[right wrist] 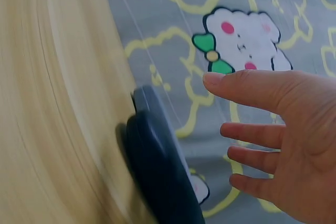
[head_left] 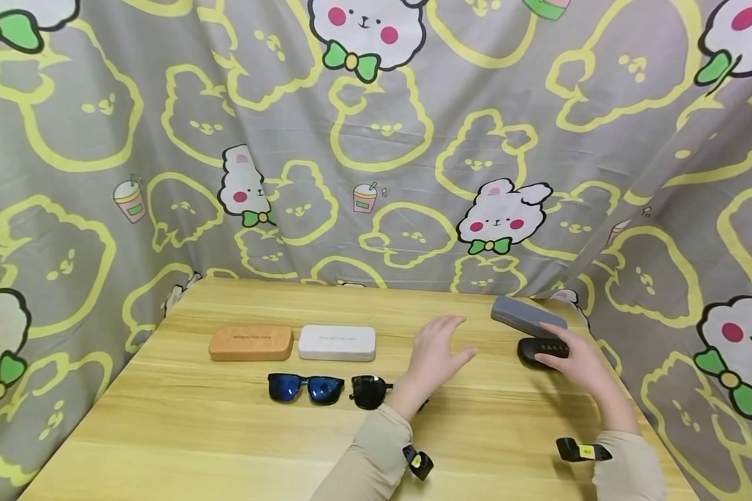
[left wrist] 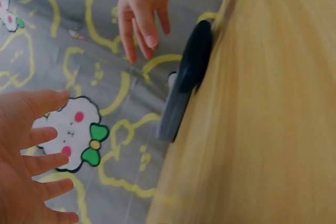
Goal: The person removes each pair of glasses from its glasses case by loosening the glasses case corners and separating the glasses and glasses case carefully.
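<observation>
My right hand [head_left: 576,358] hovers over a black glasses case [head_left: 529,353] at the right of the table, thumb and fingers spread apart. The right wrist view shows a gap between that hand [right wrist: 310,135] and the black case [right wrist: 157,166]. Just behind lies a grey-blue glasses case [head_left: 520,314]. My left hand [head_left: 435,358] is held in the air over the middle of the table, fingers spread and holding nothing. Its wrist partly covers a pair of black sunglasses [head_left: 369,393]. Blue-lensed sunglasses [head_left: 323,390] sit to their left.
An orange-brown glasses case [head_left: 251,344] and a white glasses case [head_left: 337,343] stand side by side behind the sunglasses. The wooden table [head_left: 182,417] ends at a patterned grey curtain [head_left: 401,188] behind and at both sides.
</observation>
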A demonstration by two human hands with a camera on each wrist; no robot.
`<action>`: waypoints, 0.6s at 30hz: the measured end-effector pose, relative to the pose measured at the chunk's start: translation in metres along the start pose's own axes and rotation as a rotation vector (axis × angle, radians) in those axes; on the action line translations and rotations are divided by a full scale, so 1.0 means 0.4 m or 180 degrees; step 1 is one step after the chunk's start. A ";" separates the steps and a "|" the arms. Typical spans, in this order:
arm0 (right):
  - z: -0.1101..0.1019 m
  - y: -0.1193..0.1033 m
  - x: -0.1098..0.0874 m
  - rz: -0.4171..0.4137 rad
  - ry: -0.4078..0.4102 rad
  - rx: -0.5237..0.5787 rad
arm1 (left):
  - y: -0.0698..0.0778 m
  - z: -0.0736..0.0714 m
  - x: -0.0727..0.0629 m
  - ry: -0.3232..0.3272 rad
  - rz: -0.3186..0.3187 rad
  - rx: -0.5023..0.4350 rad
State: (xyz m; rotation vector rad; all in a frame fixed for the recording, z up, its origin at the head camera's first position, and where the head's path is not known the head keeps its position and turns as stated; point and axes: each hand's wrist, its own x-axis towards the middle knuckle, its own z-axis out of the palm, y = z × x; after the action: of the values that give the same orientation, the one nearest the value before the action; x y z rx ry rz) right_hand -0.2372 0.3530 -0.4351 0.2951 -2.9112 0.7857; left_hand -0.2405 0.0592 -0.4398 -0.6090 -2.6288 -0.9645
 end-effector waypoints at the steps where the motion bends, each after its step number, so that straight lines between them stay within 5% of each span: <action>1: -0.002 0.007 -0.001 0.0015 0.0015 -0.0012 | 0.004 0.007 0.002 -0.0032 -0.0008 0.0020; 18: 0.002 0.147 -0.018 0.0076 0.0145 -0.0006 | 0.077 0.122 0.027 -0.0406 -0.0280 0.0191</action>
State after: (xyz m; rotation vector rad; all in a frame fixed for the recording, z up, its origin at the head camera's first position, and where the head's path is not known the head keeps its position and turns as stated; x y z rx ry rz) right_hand -0.2430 0.4035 -0.4654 0.2393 -2.8780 0.7825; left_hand -0.2405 0.1162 -0.4549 -0.5625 -2.8073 -0.8952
